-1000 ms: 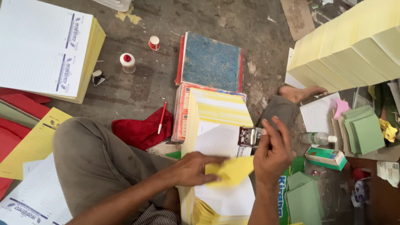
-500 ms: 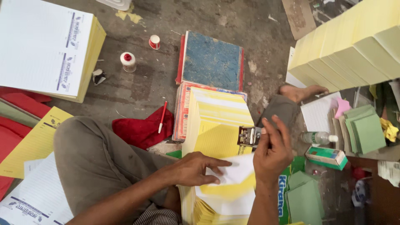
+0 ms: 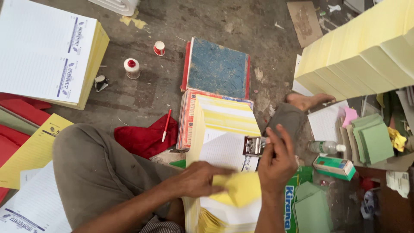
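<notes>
As I sit cross-legged on the floor, the parts read from near to far:
Left hand (image 3: 196, 179): my fingers pinch a yellow sheet (image 3: 239, 190), lifting it off the paper stack (image 3: 224, 146) at my lap.
Right hand (image 3: 278, 162): my palm steadies the sheet's edge; fingers spread, touching the metal clip (image 3: 253, 146).
Red cloth (image 3: 144, 138): beside my knee, red pen (image 3: 166, 125) on it.
Blue-covered book (image 3: 217, 69): beyond the stack.
Glue bottle (image 3: 131, 67): farther left.

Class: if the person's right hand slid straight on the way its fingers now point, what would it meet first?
Probably the metal clip, just ahead of the right hand fingertips on the paper stack; depth is unclear.
</notes>
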